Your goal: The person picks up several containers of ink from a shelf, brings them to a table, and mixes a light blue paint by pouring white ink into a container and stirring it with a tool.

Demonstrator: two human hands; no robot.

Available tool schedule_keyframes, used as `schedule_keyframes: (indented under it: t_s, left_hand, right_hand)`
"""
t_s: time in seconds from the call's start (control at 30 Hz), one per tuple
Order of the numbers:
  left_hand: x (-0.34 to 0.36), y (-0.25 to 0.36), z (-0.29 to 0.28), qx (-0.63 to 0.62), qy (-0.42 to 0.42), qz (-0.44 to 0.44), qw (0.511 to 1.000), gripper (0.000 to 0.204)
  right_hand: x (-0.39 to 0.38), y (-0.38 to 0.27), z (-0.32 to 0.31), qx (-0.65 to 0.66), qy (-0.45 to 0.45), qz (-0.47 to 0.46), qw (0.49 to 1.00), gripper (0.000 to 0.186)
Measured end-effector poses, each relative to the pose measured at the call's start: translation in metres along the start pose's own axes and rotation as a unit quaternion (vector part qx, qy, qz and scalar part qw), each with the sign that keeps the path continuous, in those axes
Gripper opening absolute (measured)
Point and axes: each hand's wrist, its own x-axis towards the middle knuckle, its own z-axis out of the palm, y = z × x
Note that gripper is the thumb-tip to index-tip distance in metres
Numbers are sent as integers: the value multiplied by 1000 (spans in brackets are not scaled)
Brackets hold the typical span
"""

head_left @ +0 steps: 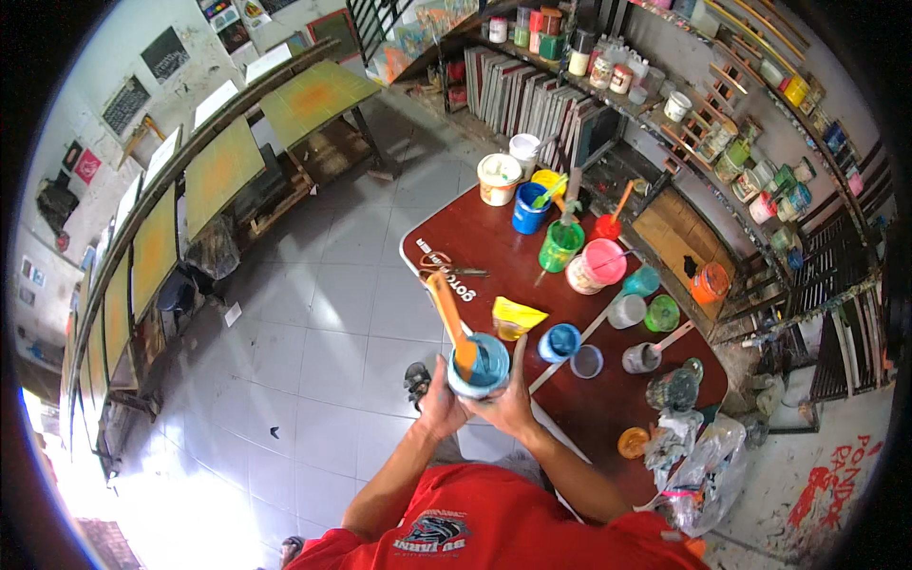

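Observation:
Between my two hands I hold a round tub of blue-grey paint (489,359) in front of my body, near the dark red table's edge. My left hand (440,404) is closed round its left side. My right hand (510,401) wraps its right side and underside. An orange spatula (446,309) stands tilted in the paint, its long end leaning up to the left over the rim. Just beyond the tub lies a yellow pouch (518,318) on the table. A smaller cup of blue paint (560,342) stands to the right of my right hand.
The dark red table (456,228) carries several paint pots, among them a green tub (560,249), a pink-topped tub (600,264) and a blue bucket (529,209). Scissors (454,269) lie at its left. Crumpled plastic bags (712,475) hang at the near right corner. Yellow-green printing boards (223,176) line the left.

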Motion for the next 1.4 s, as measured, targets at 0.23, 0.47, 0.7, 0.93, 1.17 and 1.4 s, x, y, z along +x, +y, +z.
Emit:
schedule_keyframes:
  t_s: [0.23, 0.47, 0.7, 0.93, 1.17, 1.4]
  left_hand:
    - [-71, 224, -114, 98, 223, 118, 963, 75]
    - [-116, 333, -174, 36, 324, 257, 910, 72]
    - [-39, 389, -162, 57, 366, 173, 913, 64]
    - [94, 459, -115, 193, 370, 86, 905, 65]
    - [239, 495, -76, 382, 269, 18, 884, 63]
    - [460, 470, -13, 574, 156, 32, 803, 48]
  right_hand:
    - [109, 22, 116, -69, 71, 110, 989, 138]
    - [182, 117, 139, -191, 215, 154, 945, 137]
    - [265, 193, 141, -108, 274, 205, 933, 133]
    - [323, 245, 138, -114, 308, 262, 907, 134]
    - [324, 261, 133, -133, 303, 251, 910, 120]
    - [298, 193, 127, -137, 349, 359, 855, 89]
